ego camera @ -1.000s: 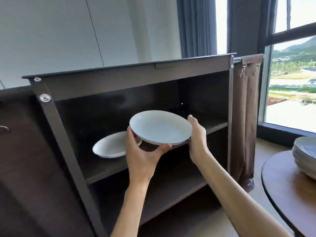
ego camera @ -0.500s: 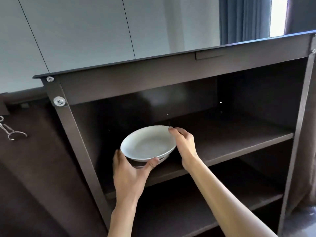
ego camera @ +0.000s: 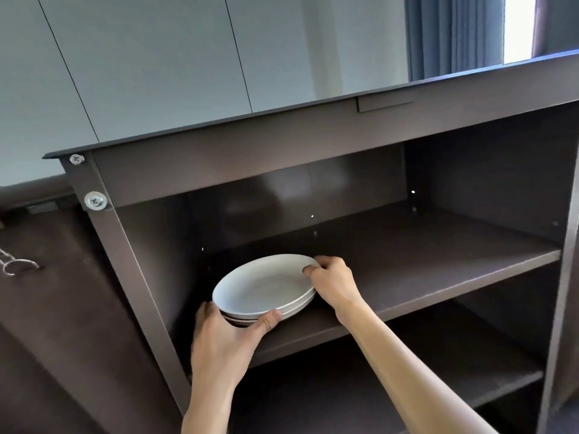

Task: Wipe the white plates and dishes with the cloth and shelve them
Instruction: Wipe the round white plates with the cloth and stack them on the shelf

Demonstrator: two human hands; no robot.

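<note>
Now | top plate (ego camera: 261,285) sits nested on the lower plate (ego camera: 269,315) at the left end of the upper shelf (ego camera: 438,277), probably to keep the stack compact | left hand (ego camera: 224,335) grips the stack's near rim, thumb on its edge | right hand (ego camera: 332,285) pinches the top plate's far rim | both forearms reach up into the cabinet (ego camera: 103,242).

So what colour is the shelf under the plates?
Dark brown shelf, seen in the head view.
</note>
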